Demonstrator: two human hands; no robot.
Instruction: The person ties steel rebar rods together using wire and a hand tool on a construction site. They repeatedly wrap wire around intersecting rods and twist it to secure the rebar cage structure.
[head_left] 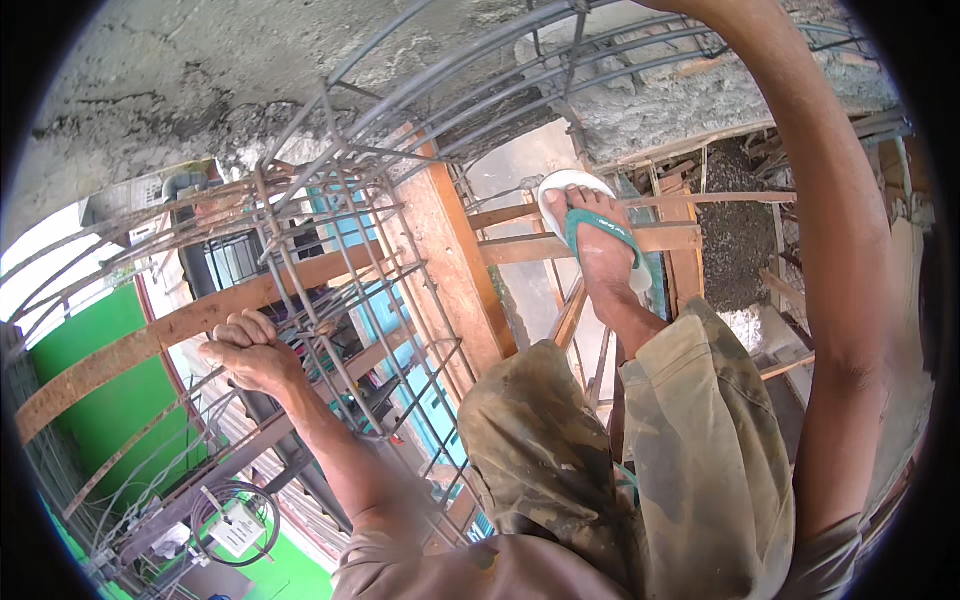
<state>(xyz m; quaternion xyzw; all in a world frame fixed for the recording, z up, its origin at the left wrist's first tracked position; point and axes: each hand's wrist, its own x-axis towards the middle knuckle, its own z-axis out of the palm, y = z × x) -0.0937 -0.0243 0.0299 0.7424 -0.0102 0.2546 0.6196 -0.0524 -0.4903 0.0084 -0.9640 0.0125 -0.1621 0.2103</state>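
Head view, looking down through a rebar cage, and that cage is the landmark for everything. Left hand sits on the cage's near-left flank, fingers curled tight together into a fist around one of the thin bars or a tie there; what exactly sits inside the fist I cannot tell. Right arm sweeps up past the cage's right side and out of the top of the picture, so the right hand is out of view and its fingers cannot be judged. Right of the cage, a foot in a white-and-teal sandal is planted on a wooden plank, with mud-stained trousers below. Rough concrete hangs above the cage, and a green wall lies far below to its left. By my read, this is the gripping and steadying stage on the steel; any next move calls for firm footing and a sure hold before that fist lets go.
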